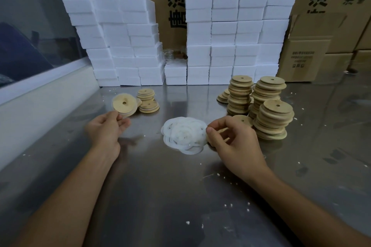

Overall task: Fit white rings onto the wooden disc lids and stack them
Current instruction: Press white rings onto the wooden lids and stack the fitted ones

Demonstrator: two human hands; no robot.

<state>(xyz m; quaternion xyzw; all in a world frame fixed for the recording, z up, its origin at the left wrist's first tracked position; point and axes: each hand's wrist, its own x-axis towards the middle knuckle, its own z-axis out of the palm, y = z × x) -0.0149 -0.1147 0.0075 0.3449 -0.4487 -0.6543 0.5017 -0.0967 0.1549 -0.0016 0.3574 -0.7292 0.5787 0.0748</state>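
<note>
Nearest in: right hand (232, 142) at ~3 o'clock of the white rings pile (183, 138), fingers curled, thumb + forefinger pinching at the pile's edge. Can't tell if it's got a ring yet. Left hand (106, 128) at ~10 o'clock holds a ringed lid (124, 105) by its lower rim, blurry, prob headed for the finished stack (147, 100) just beyond it. Tip imo: peel ONE ring only, they cling together, and set the lid flat + centred so the stack doesn't lean. Bare lid stacks (267, 104) at 1–2 o'clock, foam blocks (224, 32) furthest back.
</note>
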